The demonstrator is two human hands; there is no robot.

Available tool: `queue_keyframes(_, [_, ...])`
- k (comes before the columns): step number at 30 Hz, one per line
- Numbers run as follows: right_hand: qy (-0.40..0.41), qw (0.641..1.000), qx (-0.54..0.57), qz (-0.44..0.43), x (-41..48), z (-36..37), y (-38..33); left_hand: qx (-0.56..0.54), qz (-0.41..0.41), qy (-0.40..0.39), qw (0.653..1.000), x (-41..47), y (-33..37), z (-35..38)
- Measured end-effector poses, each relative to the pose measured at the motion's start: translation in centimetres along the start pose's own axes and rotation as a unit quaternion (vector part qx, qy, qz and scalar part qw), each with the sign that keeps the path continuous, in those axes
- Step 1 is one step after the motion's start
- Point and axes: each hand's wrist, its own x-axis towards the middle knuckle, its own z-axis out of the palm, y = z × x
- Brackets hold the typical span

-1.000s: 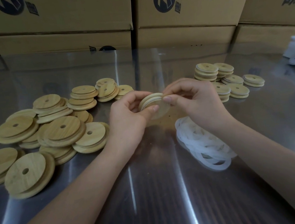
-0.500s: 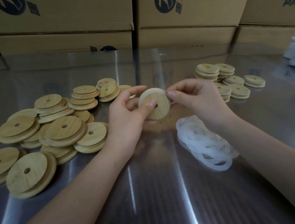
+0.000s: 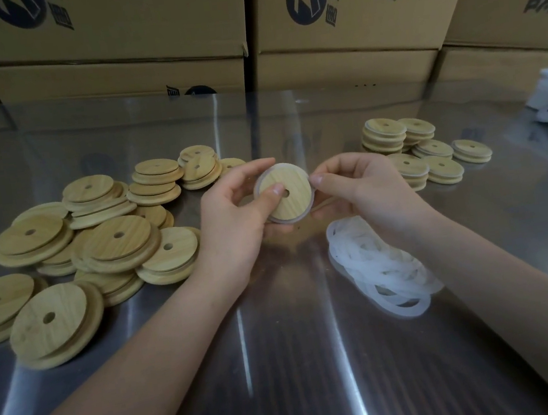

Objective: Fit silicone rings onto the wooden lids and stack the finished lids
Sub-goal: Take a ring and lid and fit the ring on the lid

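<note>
Above the shiny steel table point(image 3: 286, 371), left hand point(image 3: 233, 222) and right hand point(image 3: 370, 192) both pinch one round wooden lid point(image 3: 294, 204), tilted up; six finished-lid stacks point(image 3: 433, 150) sit right, one white silicone-ring heap point(image 3: 376, 263) nearby.

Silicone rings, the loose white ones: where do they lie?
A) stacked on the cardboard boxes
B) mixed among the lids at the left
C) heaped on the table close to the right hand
C: the silicone rings lie heaped on the steel table, close to the right hand.

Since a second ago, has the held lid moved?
Yes: the lid turned from edge-on to face-on, staying put up-left of the ring pile.
</note>
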Motion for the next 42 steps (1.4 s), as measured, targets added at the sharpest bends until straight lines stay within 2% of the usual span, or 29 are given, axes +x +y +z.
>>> queue_keyframes(7, [-0.02,0.998,0.038,0.044,0.0,0.1,0.0,0.027,0.002,-0.01,1.0,-0.1,-0.2,0.1])
queue_keyframes(11, [0.0,0.997,0.067,0.044,0.2,-0.3,-0.1,0.036,-0.021,-0.024,0.999,-0.2,-0.1,0.3])
queue_keyframes(20, [0.134,0.983,0.12,0.042,1.2,-3.1,-0.9,0.058,-0.038,-0.032,0.997,-0.4,0.3,0.3])
queue_keyframes(26, [0.291,0.948,0.095,0.088,1.9,-6.6,-0.8,0.097,-0.051,-0.04,0.993,-0.4,0.2,0.5])
queue_keyframes(28, [0.32,0.94,0.086,0.084,2.0,-7.6,-0.6,0.112,-0.054,-0.044,0.991,-0.4,0.3,0.5])
queue_keyframes(38, [0.385,0.912,0.042,0.138,2.2,-10.4,-0.2,0.146,-0.07,-0.065,0.985,-0.7,0.6,0.6])
queue_keyframes(42, [0.385,0.908,0.031,0.161,2.2,-10.7,0.1,0.154,-0.069,-0.065,0.983,-0.7,0.7,0.6])
